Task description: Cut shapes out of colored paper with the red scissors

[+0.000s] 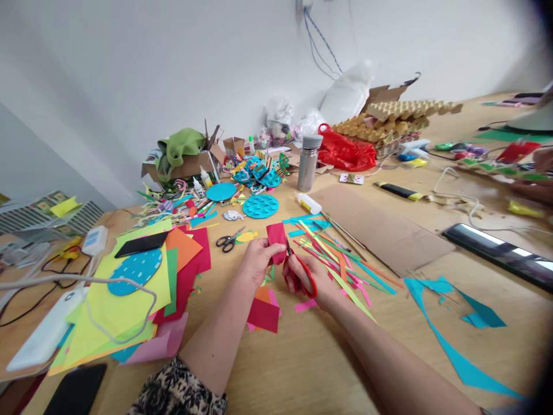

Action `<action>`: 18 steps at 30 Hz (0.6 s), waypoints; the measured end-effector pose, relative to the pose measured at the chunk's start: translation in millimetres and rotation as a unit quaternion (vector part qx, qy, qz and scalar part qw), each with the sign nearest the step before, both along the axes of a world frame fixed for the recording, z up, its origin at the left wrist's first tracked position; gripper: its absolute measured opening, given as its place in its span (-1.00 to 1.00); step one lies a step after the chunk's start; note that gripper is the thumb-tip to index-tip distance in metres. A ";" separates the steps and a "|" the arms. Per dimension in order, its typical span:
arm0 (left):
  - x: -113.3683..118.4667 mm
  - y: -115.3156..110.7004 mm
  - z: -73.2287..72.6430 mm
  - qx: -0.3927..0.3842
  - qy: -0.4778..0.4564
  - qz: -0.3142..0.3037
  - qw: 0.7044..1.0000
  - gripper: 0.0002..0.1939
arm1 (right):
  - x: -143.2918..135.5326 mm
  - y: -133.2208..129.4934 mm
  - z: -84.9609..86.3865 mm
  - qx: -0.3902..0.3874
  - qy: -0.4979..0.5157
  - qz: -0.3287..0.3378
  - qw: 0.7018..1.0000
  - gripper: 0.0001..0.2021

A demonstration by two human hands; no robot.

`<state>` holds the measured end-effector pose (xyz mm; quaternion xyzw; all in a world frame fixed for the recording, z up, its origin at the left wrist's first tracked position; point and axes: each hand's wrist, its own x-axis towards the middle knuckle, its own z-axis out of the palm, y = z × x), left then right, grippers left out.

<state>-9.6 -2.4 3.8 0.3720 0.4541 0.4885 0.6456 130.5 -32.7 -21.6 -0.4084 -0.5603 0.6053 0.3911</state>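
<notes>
Between thumb and fingers, my left hand (259,259) pinches a small piece of red paper (277,237), held up above the table. My right hand (307,276) grips red-handled scissors (309,279), with the fingers in the loops. Their blades meet the right edge of the red paper; how far they cut in is hard to tell. Below my hands lie cut pieces of red paper (263,316), orange and pink paper on the wood. Thin coloured paper strips (345,262) spread to the right of the scissors. Black-handled scissors (228,240) rest left of the red paper.
Coloured sheets (151,288) pile at the left, with a phone (141,244) on top. Behind stand a steel bottle (308,164), a glue bottle (308,203) and blue discs (260,206). Flat cardboard (384,230) and blue paper scraps (458,351) lie right. Another person's hand (540,173) shows far right.
</notes>
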 end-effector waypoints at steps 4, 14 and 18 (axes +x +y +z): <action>0.1 0.3 -0.6 -0.002 0.003 -0.001 1.000 -0.75 | -0.2 0.4 0.2 0.000 -0.007 -0.005 1.000 -0.34; -2.8 1.3 -4.4 0.000 -0.004 -0.008 1.000 -0.79 | -0.5 2.5 -3.5 -0.002 -0.015 -0.011 1.000 -0.34; -2.8 1.9 -4.5 -0.002 -0.006 -0.010 1.000 -0.81 | -0.3 3.1 -4.8 -0.006 -0.011 -0.015 1.000 -0.35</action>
